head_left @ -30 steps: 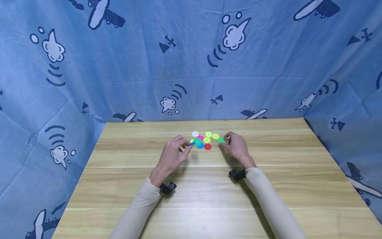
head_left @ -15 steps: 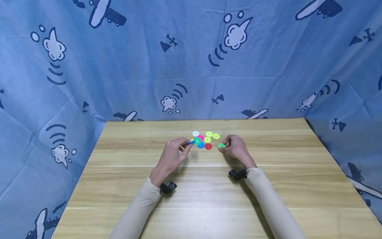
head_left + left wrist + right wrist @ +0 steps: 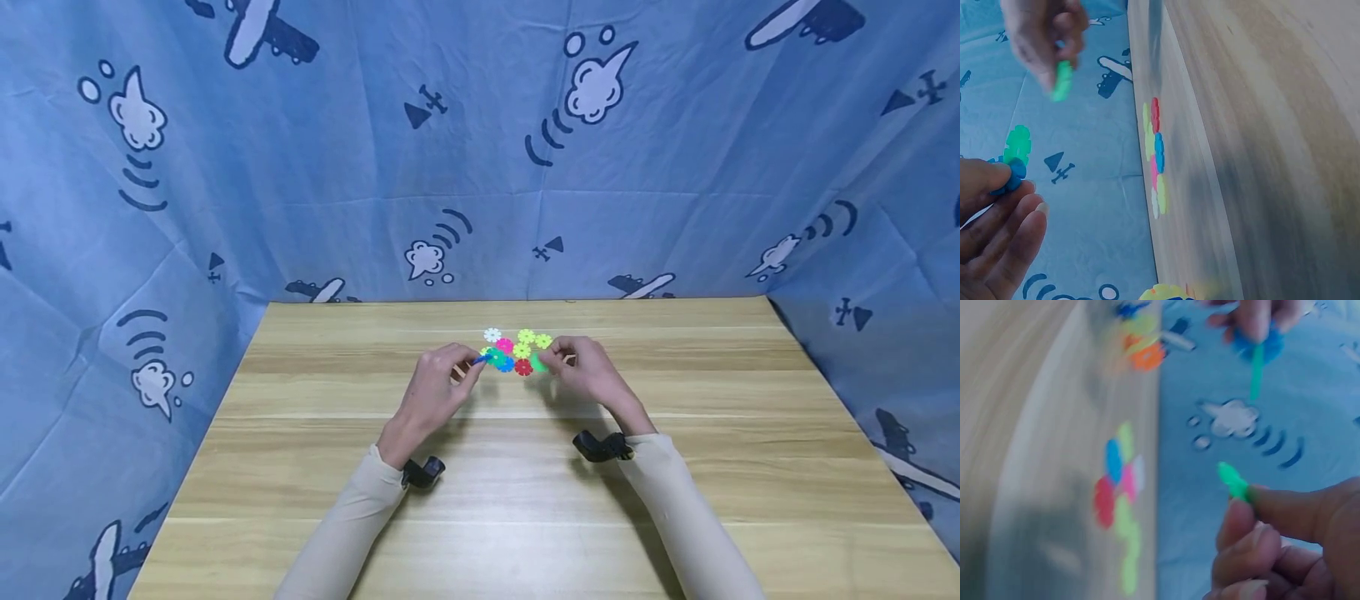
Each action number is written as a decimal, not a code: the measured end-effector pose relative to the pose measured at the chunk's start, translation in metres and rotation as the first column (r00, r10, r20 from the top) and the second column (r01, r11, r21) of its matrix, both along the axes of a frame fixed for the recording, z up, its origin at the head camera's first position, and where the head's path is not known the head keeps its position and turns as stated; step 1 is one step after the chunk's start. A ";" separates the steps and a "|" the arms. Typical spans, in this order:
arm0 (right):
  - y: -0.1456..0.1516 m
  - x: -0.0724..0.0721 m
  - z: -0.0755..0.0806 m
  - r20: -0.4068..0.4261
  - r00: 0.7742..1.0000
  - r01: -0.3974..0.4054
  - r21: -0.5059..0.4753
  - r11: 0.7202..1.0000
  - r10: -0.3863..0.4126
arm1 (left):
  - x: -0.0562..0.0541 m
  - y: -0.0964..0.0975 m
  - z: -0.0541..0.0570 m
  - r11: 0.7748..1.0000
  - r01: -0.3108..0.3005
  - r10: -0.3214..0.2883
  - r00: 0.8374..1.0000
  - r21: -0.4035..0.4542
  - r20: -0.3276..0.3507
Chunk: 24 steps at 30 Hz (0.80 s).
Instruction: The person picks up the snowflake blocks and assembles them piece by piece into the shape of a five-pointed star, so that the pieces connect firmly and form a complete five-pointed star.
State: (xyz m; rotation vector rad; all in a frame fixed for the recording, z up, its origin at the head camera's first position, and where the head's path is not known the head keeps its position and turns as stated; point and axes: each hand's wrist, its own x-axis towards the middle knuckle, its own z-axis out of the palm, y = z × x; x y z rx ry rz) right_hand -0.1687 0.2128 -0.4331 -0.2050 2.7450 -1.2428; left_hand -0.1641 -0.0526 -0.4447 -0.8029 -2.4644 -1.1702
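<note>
My left hand [image 3: 438, 383] pinches a blue snowflake disc [image 3: 1015, 175] between thumb and fingers. A green snowflake disc [image 3: 1017, 145] is joined to it at an angle and sticks out past the fingertips. On the other side, my right hand [image 3: 592, 371] holds a second, brighter green disc [image 3: 1233, 481] by its edge. Both hands are raised over the table, and the two green discs are apart. Below lie loose discs: white [image 3: 492, 334], pink [image 3: 504, 345], red [image 3: 523, 367], blue [image 3: 507, 364] and several yellow ones [image 3: 526, 336], partly overlapped by the hands in the head view.
In the right wrist view, orange [image 3: 1144, 353], yellow and dark blue pieces lie farther along the wooden table [image 3: 487, 517]; the left hand hides them in the head view. A blue patterned cloth [image 3: 337, 167] hangs behind the table. Each wrist wears a small black camera [image 3: 423, 472].
My right hand first drew the green disc slightly toward me, then brought it left, nearer the left hand. The left hand has stayed almost still with its joined discs.
</note>
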 end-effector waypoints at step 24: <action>-0.036 0.017 0.023 -0.097 0.992 -0.101 -0.167 0.981 0.085 | 0.005 0.007 -0.004 0.998 0.067 -0.066 0.997 0.020 -0.034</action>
